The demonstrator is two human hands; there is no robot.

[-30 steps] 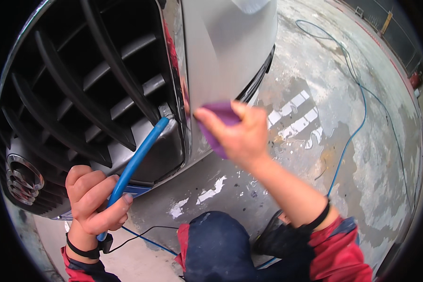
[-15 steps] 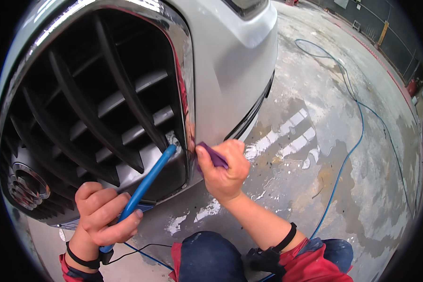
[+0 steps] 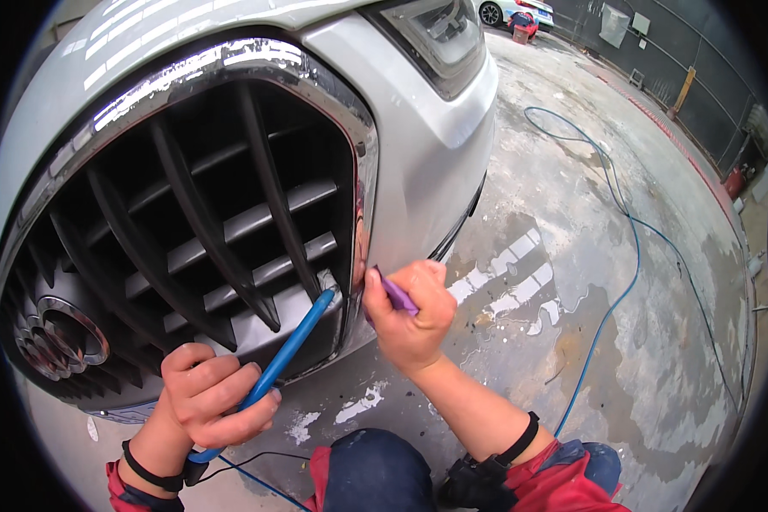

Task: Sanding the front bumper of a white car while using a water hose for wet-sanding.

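My left hand (image 3: 218, 397) is closed around a long, slim blue rod-shaped tool (image 3: 286, 348). Its upper end reaches the lower right corner of a car's black slatted grille (image 3: 203, 213), where a pale patch shows; I cannot tell what the tip is. My right hand (image 3: 411, 317) pinches a folded purple cloth (image 3: 398, 295) against the lower right side of the grille's chrome surround (image 3: 365, 154). Most of the cloth is hidden under the fingers. To the left, a round-ringed chrome emblem (image 3: 66, 337) sits low on the grille.
The white bumper (image 3: 418, 171) curves away right of the grille, below a headlight (image 3: 435, 38). A blue hose (image 3: 627, 273) loops across the wet, stained floor (image 3: 503, 367). Farther off are another car (image 3: 520, 13) and a dark wall (image 3: 691, 51). My knee (image 3: 380, 469) is close below my hands.
The view has shifted, so more of the hood, headlight and background shows. Both hands keep their holds, the tool's tip and the cloth staying near the grille's lower right corner.
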